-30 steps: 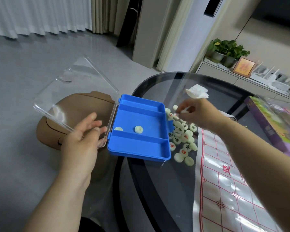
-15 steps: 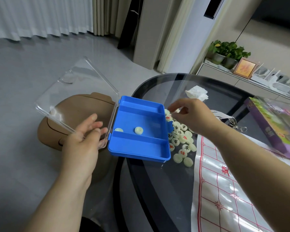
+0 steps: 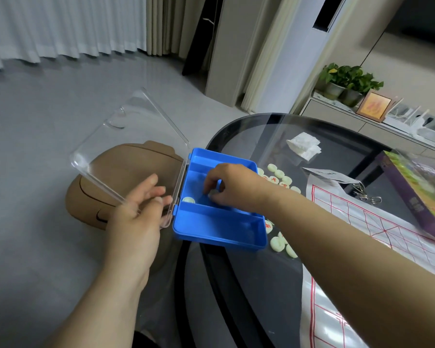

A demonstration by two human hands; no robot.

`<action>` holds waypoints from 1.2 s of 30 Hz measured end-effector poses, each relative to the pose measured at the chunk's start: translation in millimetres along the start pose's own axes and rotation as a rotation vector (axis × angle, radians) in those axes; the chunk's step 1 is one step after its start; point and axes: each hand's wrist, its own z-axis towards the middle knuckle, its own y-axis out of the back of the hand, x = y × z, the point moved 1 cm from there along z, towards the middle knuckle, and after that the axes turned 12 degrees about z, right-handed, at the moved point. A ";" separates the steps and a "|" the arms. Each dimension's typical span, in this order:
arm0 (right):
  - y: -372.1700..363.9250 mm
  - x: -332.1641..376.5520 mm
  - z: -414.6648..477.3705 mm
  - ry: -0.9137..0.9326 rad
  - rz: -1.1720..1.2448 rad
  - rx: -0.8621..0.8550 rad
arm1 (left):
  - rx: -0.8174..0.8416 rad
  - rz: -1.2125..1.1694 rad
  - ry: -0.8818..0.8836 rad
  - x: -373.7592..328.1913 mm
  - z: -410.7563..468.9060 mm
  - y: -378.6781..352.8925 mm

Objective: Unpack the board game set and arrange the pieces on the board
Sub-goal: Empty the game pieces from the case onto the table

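A pale round piece [image 3: 212, 193] is pinched in the middle part of the blue box [image 3: 219, 229], under the curled fingertips of the right hand [image 3: 232, 185]. A second piece [image 3: 188, 200] is seen just beside it, nearer the hinge. The box is sat at the edge of the glass table [image 3: 236, 297]. Its clear lid [image 3: 126, 146] is steadied out over the floor by the left hand [image 3: 138, 217], whose fingers are laid straight and close together on it. The pinched piece should be lifted straight up, so it is not bumped on the blue wall. Then it should be put down with the heap of pieces [image 3: 276, 175] beside the board sheet [image 3: 362, 222]. The lid should be held firm so the box is not tipped off the edge.
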 end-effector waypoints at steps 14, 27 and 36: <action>-4.0 14.4 9.9 0.049 0.143 0.136 | -0.014 0.068 -0.060 5.4 2.3 -2.0; 6.0 -3.1 -7.6 0.043 0.110 -0.193 | -0.059 0.270 -0.104 2.6 -2.0 0.6; 30.3 -60.4 -77.2 -0.153 0.188 -0.514 | -0.059 0.233 -0.024 -2.6 -7.3 -1.2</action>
